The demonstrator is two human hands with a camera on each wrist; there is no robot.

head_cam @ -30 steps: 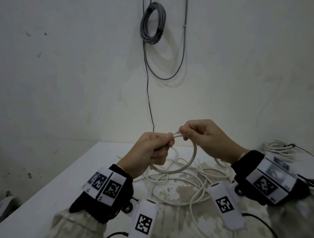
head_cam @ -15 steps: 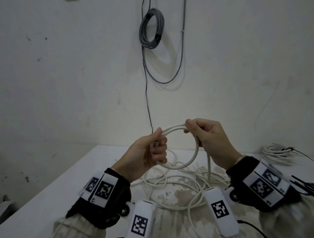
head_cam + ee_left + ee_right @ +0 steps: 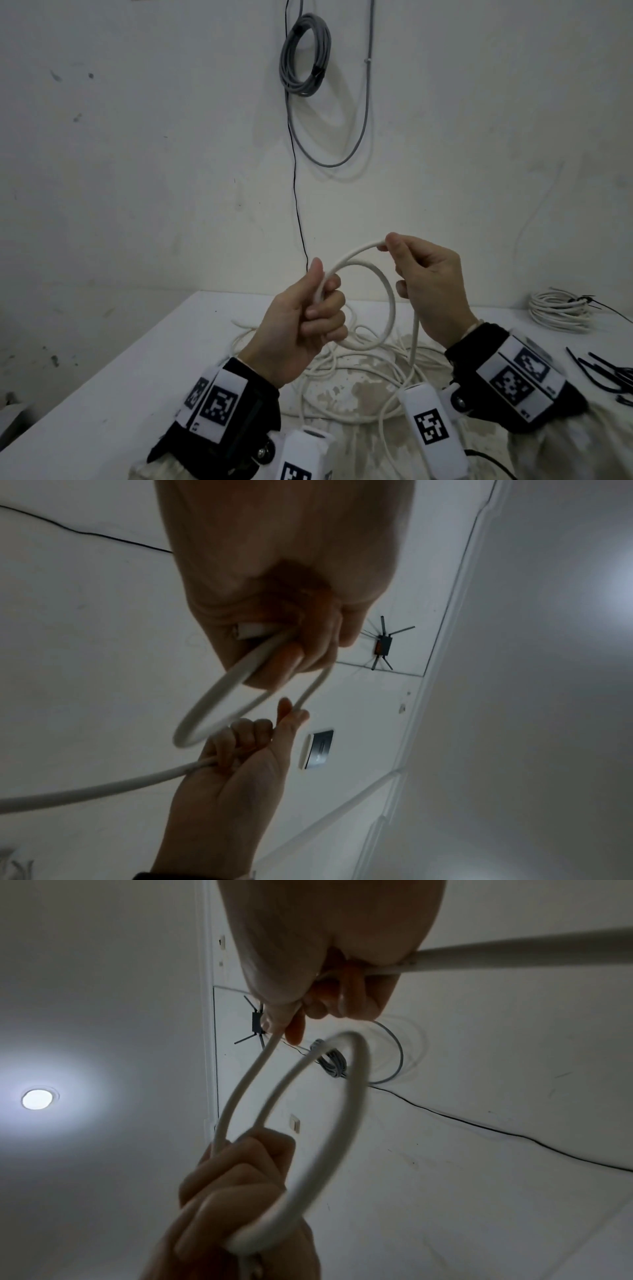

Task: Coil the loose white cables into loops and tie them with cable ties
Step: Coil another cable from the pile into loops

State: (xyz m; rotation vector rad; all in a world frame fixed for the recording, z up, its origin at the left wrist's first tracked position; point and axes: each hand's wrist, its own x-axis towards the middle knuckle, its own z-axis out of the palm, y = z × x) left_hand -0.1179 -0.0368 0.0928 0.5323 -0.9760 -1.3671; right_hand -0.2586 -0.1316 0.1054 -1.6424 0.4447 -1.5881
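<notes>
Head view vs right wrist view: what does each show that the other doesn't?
Only head: the table, the loose white cable pile on it, a tied white coil far right, black cable ties.
Only right wrist: a lit ceiling lamp and a black antenna device high on the wall.
Both: left hand gripping the white loop, right hand pinching the next turn, and the grey wall coil.
</notes>
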